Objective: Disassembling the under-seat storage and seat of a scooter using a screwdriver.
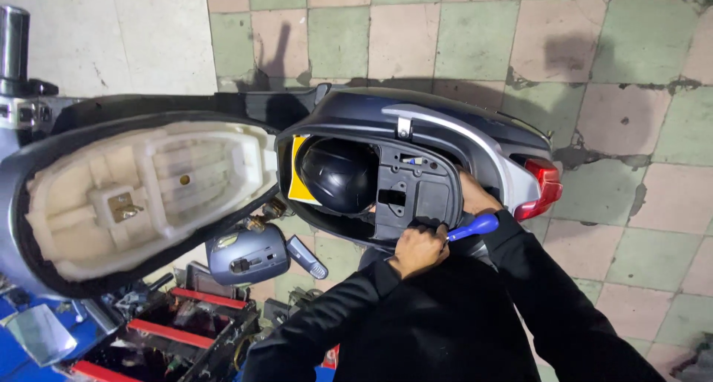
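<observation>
Scooter (pixel 445 129) fills the frame, dark blue body with silver trim, standing on a worn floor (pixel 475 40) of pink and green tiles. Seat (pixel 141 196) flipped up on the left, pale cream underside facing the camera, metal latch near its middle. Under-seat compartment (pixel 349 226) open, black, with a black helmet (pixel 338 175) sitting in its front part next to a yellow patch. Black plastic panel (pixel 416 189) covers the rear part of the compartment, small rectangular slot in it. Red tail light (pixel 544 189) at the scooter's rear, right of the panel. Below the seat, a red and black tool cart (pixel 171 330), cluttered, contents too dark to sort out. Grey-blue handlebar switch housing (pixel 249 254) lies just above the cart, loose beside a grey lever. Both arms in black sleeves. Left hand (pixel 420 250) is closed in a fist at the lower edge of the panel, touching it. Right hand (pixel 475 196) is mostly hidden behind the panel's right edge, grip cannot be judged. Blue screwdriver handle (pixel 475 226) sticks out between the two hands, just beside the left fist; which hand clamps it is unclear.
</observation>
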